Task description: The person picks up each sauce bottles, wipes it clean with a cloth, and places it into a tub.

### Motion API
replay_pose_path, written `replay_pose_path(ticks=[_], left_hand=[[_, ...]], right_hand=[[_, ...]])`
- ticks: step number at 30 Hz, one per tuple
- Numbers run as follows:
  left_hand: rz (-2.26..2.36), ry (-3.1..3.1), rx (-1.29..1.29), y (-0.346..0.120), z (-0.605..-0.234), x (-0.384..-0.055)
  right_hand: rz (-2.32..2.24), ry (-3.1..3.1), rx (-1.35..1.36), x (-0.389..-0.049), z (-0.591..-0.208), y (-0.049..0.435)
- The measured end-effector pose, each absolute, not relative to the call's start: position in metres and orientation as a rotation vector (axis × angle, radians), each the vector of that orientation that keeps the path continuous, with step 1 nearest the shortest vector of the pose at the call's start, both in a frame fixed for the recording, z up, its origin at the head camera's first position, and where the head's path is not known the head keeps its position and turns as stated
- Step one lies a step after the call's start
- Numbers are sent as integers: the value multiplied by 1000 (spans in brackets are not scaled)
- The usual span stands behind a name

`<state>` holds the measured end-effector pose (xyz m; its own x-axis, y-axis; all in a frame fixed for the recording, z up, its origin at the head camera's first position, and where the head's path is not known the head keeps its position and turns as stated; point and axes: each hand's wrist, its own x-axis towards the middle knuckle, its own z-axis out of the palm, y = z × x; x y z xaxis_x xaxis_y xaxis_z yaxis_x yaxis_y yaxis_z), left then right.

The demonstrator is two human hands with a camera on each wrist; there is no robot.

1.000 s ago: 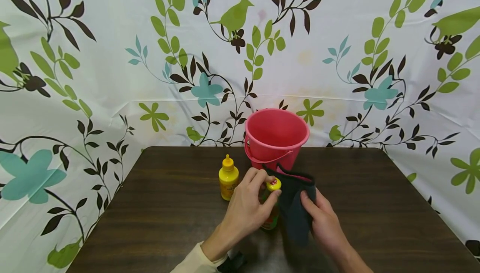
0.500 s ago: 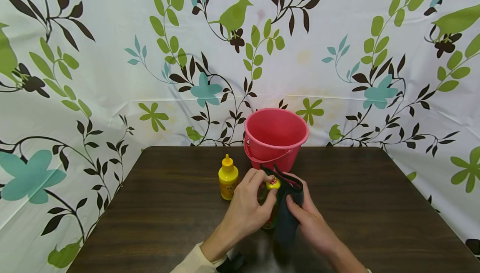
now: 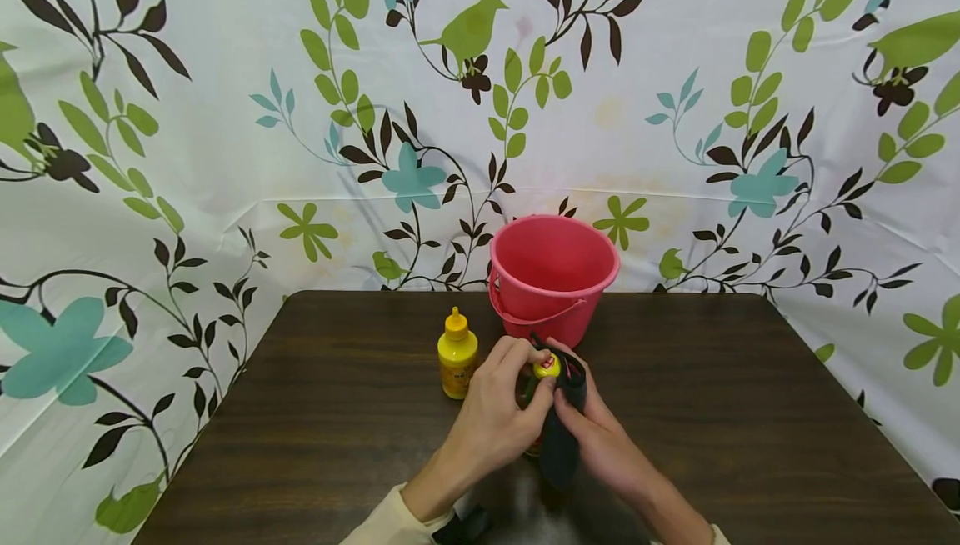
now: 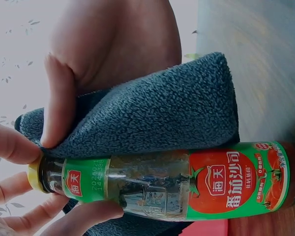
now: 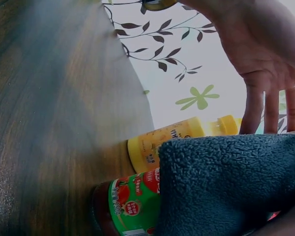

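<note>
A glass ketchup bottle (image 4: pixel 152 189) with red and green labels stands upright on the table in front of me. My left hand (image 3: pixel 489 403) pinches its yellow cap (image 3: pixel 547 367) between thumb and fingers. In my right hand (image 3: pixel 603 437) is a dark grey fluffy cloth (image 4: pixel 157 108), folded around the bottle's right side and gripped near the neck. Cloth shows on both sides of the bottle in the left wrist view. From the head view, hands and cloth hide most of the bottle.
A yellow squeeze bottle (image 3: pixel 457 357) with a pointed nozzle stands just left of the left hand. Behind the hands, a pink bucket (image 3: pixel 551 278) with its handle down sits at the back of the dark wooden table (image 3: pixel 345 412). A patterned sheet (image 3: pixel 480 112) hangs behind.
My right hand has moved left with the cloth, bringing it from beside the bottle to close around it. My left hand has stayed on the yellow cap.
</note>
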<state>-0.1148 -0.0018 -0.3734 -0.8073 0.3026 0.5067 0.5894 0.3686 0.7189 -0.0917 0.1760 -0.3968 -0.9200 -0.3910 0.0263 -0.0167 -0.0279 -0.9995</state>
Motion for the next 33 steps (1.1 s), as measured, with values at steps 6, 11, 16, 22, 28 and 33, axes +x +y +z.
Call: replay_pose_path(ticks=[6,11,16,22,28,33], left_hand=[[-1421,-2359,-775,-2,-372,-113],[-1425,-2371,-772,-1,-372,-112],[-1428,-2377,-767,-1,-372,-112],[-1434,-2370,-774,0,-372,-112],[-1432,-2366,-773,0,-373,-112],[-1431,-2359,-779,0,-373,-113]], right_hand=[[-1970,2078,-344,-92,-405,175],[-1907,2127,-315,-91,-412,178],[-1852,2145,-304,-93,-421,183],[-1702,2257,-284,-91,-435,190],[-1574,2332,-309,-89,-444,195],[-1383,2508,-371,-90,-451,198]])
